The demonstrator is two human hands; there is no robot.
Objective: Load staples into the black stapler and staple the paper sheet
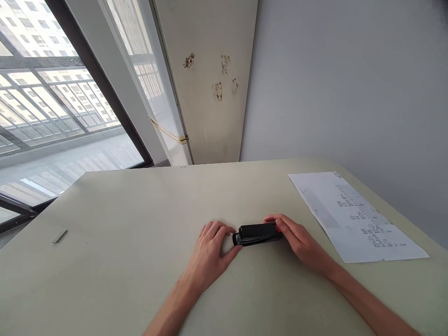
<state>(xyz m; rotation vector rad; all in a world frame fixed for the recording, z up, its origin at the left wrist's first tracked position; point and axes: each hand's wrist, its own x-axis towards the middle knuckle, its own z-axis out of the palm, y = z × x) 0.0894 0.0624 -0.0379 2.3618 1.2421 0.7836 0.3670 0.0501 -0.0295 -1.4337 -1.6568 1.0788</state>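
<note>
A black stapler (258,233) lies sideways on the table in front of me, with a bit of red at its right end. My right hand (296,235) is closed around that right end, thumb on top and fingers behind it. At the stapler's left end, my left hand (212,249) has its thumb and index finger placed on either side, gripping the tip between them. The other left fingers are bent, resting on the tabletop. Off to the far left lies a small grey strip of staples (60,236).
The pale table (140,210) spreads out under both hands. On the right lie printed white paper sheets (336,214), partly overlapping. Beyond the table's back edge stand a stained cream panel (213,126) and a grey wall (332,93). A glass window (45,93) is at left.
</note>
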